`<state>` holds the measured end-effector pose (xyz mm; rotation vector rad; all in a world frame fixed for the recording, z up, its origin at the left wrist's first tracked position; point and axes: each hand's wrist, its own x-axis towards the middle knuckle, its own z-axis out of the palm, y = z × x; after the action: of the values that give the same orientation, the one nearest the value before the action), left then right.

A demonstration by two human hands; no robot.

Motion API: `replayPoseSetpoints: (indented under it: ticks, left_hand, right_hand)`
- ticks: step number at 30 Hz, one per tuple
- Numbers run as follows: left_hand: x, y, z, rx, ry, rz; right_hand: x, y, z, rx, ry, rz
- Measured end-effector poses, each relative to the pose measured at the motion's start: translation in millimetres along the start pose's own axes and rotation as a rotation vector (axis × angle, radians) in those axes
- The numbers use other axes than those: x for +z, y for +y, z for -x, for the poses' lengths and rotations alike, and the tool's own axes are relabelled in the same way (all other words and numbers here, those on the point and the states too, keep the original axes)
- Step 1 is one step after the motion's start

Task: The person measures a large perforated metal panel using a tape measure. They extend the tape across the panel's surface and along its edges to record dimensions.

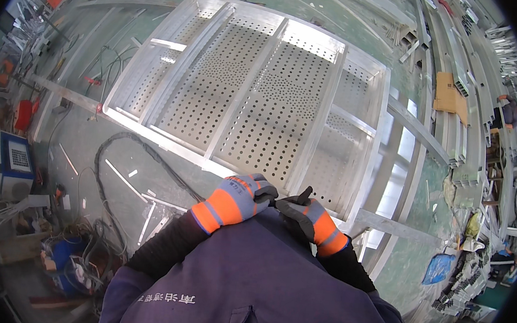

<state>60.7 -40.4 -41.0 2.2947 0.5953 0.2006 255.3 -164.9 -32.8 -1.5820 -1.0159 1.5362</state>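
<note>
Gloved in orange and grey with dark fingers, a worker's left hand [236, 200] and right hand [309, 221] meet in front of a dark purple jacket [259, 280], fingers curled inward and tips close together. A small black piece may sit between them, but dark on dark, it is impossible to tell whether either of the hands grips anything or is simply folded. Directly ahead, a silver metal frame [156, 134], crossed by ribs and lined with perforated sheet [274, 129], lies flat above a green floor [428, 199], with a long metal bar [398, 227] reaching out from its right side. The step in hand looks like close, two-handed fingerwork near the frame's closest edge; the next move appears to call for a precise pinch, with one of the hands steadying while the other works. The gloves and jacket cover part of the near rail, leaving open whether the hands touch it or hover above. To the left, a black cable [99, 152] loops past scattered offcuts toward a blurred clutter of gear; the room's outer edges bend away and vanish into the lens's black rim.
</note>
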Motion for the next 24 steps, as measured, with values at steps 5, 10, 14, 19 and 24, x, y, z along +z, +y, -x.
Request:
replayPoseSetpoints:
  ticks: [5, 10, 14, 19, 24]
  left_hand:
    - [-6.1, 9.5, 2.9, -0.045, 0.12, 0.081]
    - [-24.2, 27.3, 7.0, -0.177, -0.01, 0.024]
    - [-15.6, 25.7, 4.1, -0.171, 0.041, -0.045]
    - [-7.6, 9.9, 0.2, -0.068, -0.007, -0.099]
    - [-12.7, 16.6, 0.7, -0.12, -0.014, -0.201]
  right_hand:
    - [3.4, 5.0, -3.4, 0.213, 0.063, -0.189]
    - [6.6, 1.2, -1.2, 0.178, 0.118, -0.283]
    - [7.1, -5.8, 1.3, 0.172, 0.109, -0.23]
    - [4.8, 1.2, 3.1, -0.021, 0.029, 0.054]
    - [7.2, 3.6, 1.7, -0.027, 0.051, 0.065]
